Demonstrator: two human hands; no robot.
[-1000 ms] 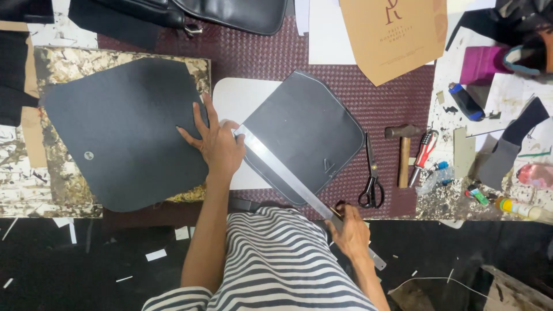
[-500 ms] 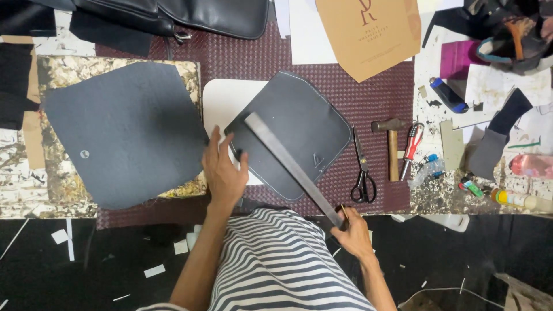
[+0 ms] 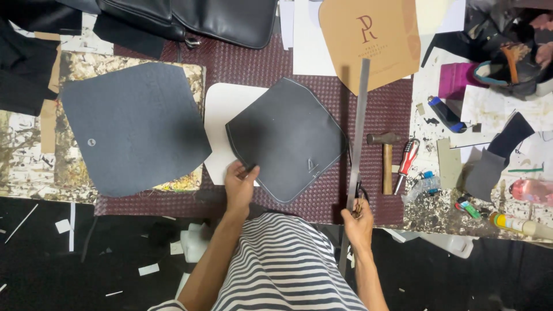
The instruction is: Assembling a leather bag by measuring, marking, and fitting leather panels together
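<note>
My left hand (image 3: 241,183) pinches the near left edge of a dark leather flap piece (image 3: 286,137) that lies on a white board (image 3: 220,115) and the woven maroon mat (image 3: 380,115). My right hand (image 3: 358,222) grips the near end of a long steel ruler (image 3: 358,129), which now runs straight away from me, to the right of the flap and off it. Scissors are mostly hidden beneath the ruler and my right hand.
A larger grey flap-shaped piece (image 3: 129,129) lies at left. A hammer (image 3: 387,155) and a red screwdriver (image 3: 406,161) sit right of the ruler. A tan card template (image 3: 374,40) and a black bag (image 3: 190,17) are at the back. Glue, scraps and small tools clutter the right side.
My right hand has swung the ruler off the dark flap to stand lengthwise at its right. My left hand slid from the flap's top to grip its near left edge; the flap turned slightly.
</note>
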